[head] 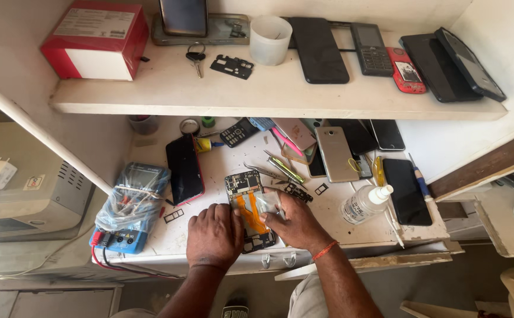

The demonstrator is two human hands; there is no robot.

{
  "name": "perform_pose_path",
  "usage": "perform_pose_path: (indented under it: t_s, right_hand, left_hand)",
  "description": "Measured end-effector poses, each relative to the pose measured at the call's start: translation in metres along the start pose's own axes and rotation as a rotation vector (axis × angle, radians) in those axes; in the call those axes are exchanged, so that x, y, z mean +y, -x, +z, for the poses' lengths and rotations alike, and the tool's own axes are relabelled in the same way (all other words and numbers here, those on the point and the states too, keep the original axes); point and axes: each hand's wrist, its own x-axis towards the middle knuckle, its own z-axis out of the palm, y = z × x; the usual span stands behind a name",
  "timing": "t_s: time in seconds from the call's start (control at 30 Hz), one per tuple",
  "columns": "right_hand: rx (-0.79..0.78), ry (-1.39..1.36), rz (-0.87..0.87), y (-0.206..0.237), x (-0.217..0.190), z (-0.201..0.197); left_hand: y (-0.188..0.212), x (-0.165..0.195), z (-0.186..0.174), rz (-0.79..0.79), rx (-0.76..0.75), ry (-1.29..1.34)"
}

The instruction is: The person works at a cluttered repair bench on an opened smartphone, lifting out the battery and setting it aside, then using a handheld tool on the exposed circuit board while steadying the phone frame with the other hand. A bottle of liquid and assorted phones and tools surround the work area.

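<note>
Both hands rest on the opened phone [250,206] at the white bench's [327,224] near edge: my left hand [214,234] lies flat, unclenched; my right hand [295,222] pinches its clear film [267,203].

- Your left hand [214,235] lies over the lower left part of the opened phone [248,203], so that corner is hidden.
- Your right hand [295,222] covers the phone's lower right edge; whether its fingertips pinch the clear film [267,202] can't be told.
- The small parts beyond your right hand, near the tweezers [283,169], are too small to tell apart.
- Beyond your hands, the shelf [268,94] hides the far ends of the phones lying under it.
- Both your forearms are cut off by the bottom edge.
</note>
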Motion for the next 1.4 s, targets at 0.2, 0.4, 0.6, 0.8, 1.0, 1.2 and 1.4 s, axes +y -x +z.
perform_pose_path:
  t_s: [0.2,0.4,0.6,0.8,1.0,1.2,1.4]
  right_hand:
    - [0.011,-0.034,-0.033,0.000,-0.002,0.001]
    - [0.042,0.096,-0.081,0.001,-0.006,-0.001]
    - [0.072,0.143,-0.154,-0.001,-0.005,0.002]
    - [0.226,0.171,-0.229,0.005,-0.006,0.019]
    - [0.292,0.257,-0.158,0.011,-0.016,0.026]
    - [0.463,0.537,-0.394,0.010,-0.012,0.037]
    - [0.401,0.604,-0.368,0.004,-0.008,0.035]
  left_hand:
    - [-0.001,0.001,-0.002,0.001,0.016,0.010]
    - [-0.001,0.002,-0.003,0.003,-0.002,-0.001]
    - [-0.002,0.003,-0.005,0.007,0.002,-0.008]
    - [-0.003,0.000,-0.002,0.005,0.002,-0.011]
    - [-0.004,0.001,0.003,0.041,0.109,0.044]
    - [-0.004,-0.004,0.008,0.086,0.178,0.112]
    - [-0.007,0.002,-0.003,0.083,0.241,0.252]
